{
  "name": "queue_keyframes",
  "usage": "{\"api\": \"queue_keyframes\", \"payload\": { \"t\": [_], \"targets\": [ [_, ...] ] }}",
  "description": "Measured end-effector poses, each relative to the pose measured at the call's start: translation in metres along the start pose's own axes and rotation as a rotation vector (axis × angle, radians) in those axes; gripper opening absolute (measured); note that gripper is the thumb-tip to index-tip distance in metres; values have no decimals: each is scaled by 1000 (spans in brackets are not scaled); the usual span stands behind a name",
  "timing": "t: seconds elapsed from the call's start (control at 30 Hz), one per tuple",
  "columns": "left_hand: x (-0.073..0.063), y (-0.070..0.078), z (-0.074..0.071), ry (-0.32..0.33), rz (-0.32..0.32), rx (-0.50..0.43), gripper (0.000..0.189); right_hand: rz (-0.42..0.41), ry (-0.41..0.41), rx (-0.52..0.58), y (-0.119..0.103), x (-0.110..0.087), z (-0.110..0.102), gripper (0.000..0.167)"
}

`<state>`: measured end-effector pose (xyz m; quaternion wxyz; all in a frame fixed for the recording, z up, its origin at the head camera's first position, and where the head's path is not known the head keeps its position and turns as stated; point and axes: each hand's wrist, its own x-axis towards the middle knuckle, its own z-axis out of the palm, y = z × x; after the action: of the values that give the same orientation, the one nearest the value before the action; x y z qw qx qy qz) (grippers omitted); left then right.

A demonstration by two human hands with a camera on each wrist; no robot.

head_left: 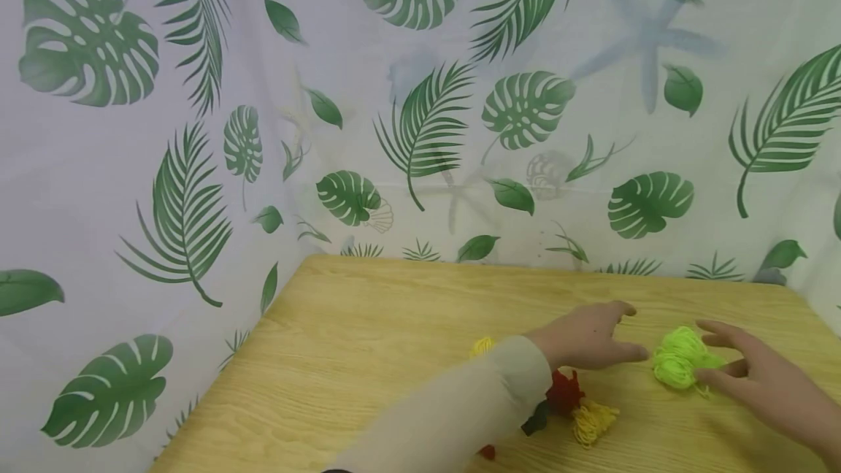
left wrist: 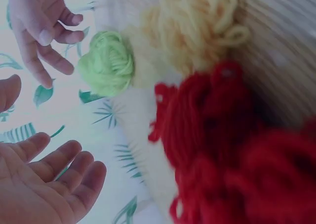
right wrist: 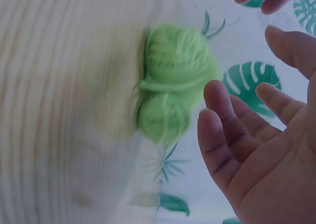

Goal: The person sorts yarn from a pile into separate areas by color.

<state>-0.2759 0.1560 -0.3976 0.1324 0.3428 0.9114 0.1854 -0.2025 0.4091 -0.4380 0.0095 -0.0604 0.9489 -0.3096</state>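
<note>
A lime green bundle of yarn (head_left: 677, 358) lies on the table between my two hands in the head view. My right hand (head_left: 765, 374) is close at its right side, fingers loosely bent and spread from the thumb. To the left of the bundle, my left hand (head_left: 585, 336) reaches over the table with thumb and fingers apart, holding nothing. The right wrist view shows the green yarn (right wrist: 175, 61) in two rounded lumps, beyond the right hand's fingertips (right wrist: 213, 122). Below the left wrist lie red yarn (head_left: 563, 393) and yellow yarn (head_left: 593, 420).
Another yellow bundle (head_left: 482, 346) and a dark green piece (head_left: 536, 418) are partly hidden by the left sleeve (head_left: 460, 411). A bit of red (head_left: 488, 452) shows below it. The wooden table (head_left: 368, 327) meets a leaf-printed cloth (head_left: 420, 232) at its back and left.
</note>
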Motion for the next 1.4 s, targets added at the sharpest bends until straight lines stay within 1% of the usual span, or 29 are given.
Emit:
{"api": "queue_keyframes", "payload": {
  "t": [0.1, 0.2, 0.27, 0.33, 0.47, 0.57, 0.73, 0.87, 1.0, 1.13, 1.2, 1.27, 1.4],
  "targets": [
    [-15, -14, -12, 5, 36, 9, 66, -53, 8, 13, -13, 1, 7, 78],
    [-29, -32, -20, 22, 66, 35, 69, -102, 0, 38, -27, 1, 15, 74],
    [-37, -44, -23, 39, 80, 51, 71, -113, -21, 54, -35, 2, 19, 73],
    [-46, -55, -25, 54, 95, 64, 73, -109, -63, 70, -43, 4, 22, 74],
    [-62, -73, -28, 83, 118, 87, 75, -107, -131, 103, -55, 7, 28, 74],
    [-73, -84, -30, 99, 128, 115, 77, -124, -158, 129, -63, 7, 32, 72],
    [-87, -102, -29, 114, 122, 174, 82, -166, -169, 152, -75, 10, 41, 69],
    [-96, -118, -25, 112, 112, 187, 86, -172, -181, 151, -82, 11, 49, 70],
    [-104, -135, -20, 100, 108, 158, 85, -151, -244, 155, -85, 12, 57, 71],
    [-109, -146, -14, 74, 104, 135, 84, -123, -311, 149, -83, 11, 61, 65],
    [-110, -150, -11, 51, 105, 137, 83, -98, -345, 165, -82, 10, 63, 61],
    [-112, -153, -8, 15, 99, 132, 82, -50, -380, 191, -80, 10, 66, 59],
    [-117, -157, -4, -47, 94, 127, 81, 0, -435, 251, -78, 9, 73, 56]
  ]
}}
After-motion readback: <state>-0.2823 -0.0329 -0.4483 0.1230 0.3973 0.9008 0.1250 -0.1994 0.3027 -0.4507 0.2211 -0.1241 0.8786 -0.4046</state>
